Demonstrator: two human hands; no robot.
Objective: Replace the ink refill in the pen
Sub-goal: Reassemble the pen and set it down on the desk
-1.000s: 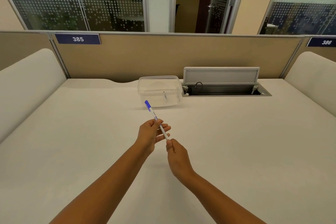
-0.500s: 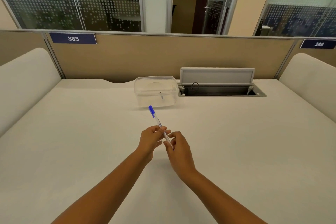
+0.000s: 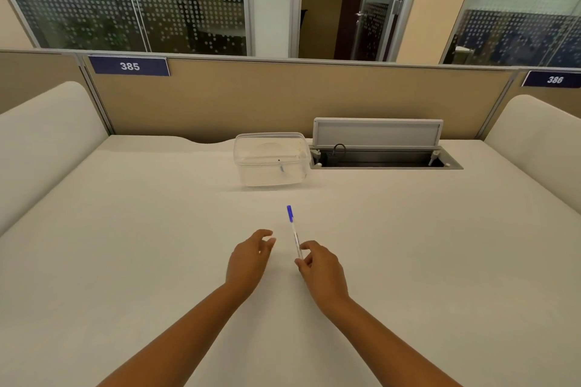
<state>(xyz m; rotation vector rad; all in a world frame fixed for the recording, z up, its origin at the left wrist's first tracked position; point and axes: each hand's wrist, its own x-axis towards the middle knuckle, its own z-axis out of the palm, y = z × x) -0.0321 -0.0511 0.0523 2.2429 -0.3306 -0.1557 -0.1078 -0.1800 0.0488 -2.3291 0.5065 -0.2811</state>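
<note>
A slim clear pen (image 3: 294, 234) with a blue cap points away from me over the white desk (image 3: 125, 245). My right hand (image 3: 320, 270) pinches its near end between thumb and fingers. My left hand (image 3: 250, 258) hovers just left of the pen, fingers apart and curled, holding nothing. A clear plastic box (image 3: 272, 159) stands further back on the desk, with a small thin item inside that is too small to make out.
An open cable hatch (image 3: 382, 148) with a raised grey lid sits right of the box. A beige partition (image 3: 283, 100) closes the desk's far edge, and padded white dividers (image 3: 47, 132) flank both sides.
My left hand has let go of the pen and moved left. The right hand now holds the pen alone, lower and nearer the desk.
</note>
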